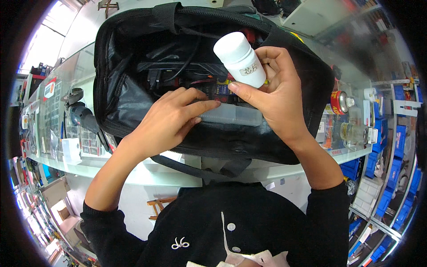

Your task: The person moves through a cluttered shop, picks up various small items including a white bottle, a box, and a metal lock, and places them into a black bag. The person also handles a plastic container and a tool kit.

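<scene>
My right hand (281, 86) is closed round a white plastic bottle (240, 60) with a screw cap and a small label, tilted above an open black tool bag (133, 95). Inside the bag lies a long translucent plastic box (235, 114) along the near side. My left hand (173, 116) reaches into the bag and grips the box's left end, index finger over its upper edge and thumb below. Dark tools and a black cable (189, 58) lie deeper in the bag, partly hidden by my hands and the bottle.
The bag stands on a glass-topped counter (178, 175). An angle grinder (82, 115) lies left of it. To the right stand a red and yellow spray can (340, 103) and a glass jar (354, 133). Shelves with blue bins (393, 164) line the far right. A strap (200, 168) hangs in front.
</scene>
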Available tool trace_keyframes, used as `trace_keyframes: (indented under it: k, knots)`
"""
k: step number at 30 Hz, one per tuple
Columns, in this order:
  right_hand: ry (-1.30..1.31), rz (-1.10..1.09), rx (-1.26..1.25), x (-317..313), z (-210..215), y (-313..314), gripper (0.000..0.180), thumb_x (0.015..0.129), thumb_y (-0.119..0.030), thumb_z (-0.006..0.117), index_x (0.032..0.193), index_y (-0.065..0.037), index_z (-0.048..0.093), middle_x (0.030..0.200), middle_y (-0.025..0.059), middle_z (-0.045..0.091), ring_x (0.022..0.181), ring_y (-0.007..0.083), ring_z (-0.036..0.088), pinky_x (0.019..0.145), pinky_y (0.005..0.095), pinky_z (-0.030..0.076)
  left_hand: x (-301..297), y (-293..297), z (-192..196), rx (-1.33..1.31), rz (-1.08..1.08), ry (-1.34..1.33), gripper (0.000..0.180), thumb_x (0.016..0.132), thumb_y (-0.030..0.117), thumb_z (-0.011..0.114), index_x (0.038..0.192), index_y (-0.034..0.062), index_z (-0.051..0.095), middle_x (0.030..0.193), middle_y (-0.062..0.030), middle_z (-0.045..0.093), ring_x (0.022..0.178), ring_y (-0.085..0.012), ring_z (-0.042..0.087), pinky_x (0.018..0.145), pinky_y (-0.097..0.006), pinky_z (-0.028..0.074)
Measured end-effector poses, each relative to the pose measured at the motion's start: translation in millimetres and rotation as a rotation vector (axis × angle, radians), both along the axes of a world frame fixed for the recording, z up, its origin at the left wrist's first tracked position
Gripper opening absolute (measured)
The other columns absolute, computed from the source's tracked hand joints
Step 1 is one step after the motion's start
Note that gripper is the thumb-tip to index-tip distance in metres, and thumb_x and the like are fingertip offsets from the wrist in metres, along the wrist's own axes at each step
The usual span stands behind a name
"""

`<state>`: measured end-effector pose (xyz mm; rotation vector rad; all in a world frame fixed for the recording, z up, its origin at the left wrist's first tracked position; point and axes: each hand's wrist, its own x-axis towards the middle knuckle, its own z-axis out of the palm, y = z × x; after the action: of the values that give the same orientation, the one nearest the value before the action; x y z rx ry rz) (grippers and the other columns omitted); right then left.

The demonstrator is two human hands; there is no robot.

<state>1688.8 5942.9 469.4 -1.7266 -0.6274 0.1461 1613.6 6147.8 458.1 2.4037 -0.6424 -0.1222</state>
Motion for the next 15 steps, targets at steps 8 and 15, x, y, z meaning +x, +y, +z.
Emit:
trace_keyframes:
  k: [8, 15]
  knots:
    - [-0.032, 0.111, -0.186, -2.8, -1.5, -10.2, 0.047, 0.072, -0.005, 0.073, 0.110, -0.002, 0.046, 0.101, 0.0124, 0.058, 0.098, 0.0186, 0.059, 0.078, 0.0296, 0.051, 3.0, 12.9, -12.6, 0.124, -0.027, 0.032, 0.031, 0.080, 0.011, 0.060, 0.110, 0.0073, 0.059, 0.110, -0.0136, 0.056, 0.105, -0.0283, 0.051, 0.095, -0.042, 0.035]
    - [-0.135, 0.100, -0.125, -14.7, -12.1, 1.0, 0.046, 0.069, -0.013, 0.073, 0.108, -0.004, 0.051, 0.101, 0.0134, 0.057, 0.095, 0.0261, 0.059, 0.075, 0.0342, 0.049, -3.6, 1.8, 4.6, -0.382, 0.271, 0.029, 0.061, 0.072, 0.023, 0.072, 0.125, 0.0030, 0.048, 0.113, -0.0152, 0.056, 0.100, -0.0262, 0.056, 0.087, -0.036, 0.043]
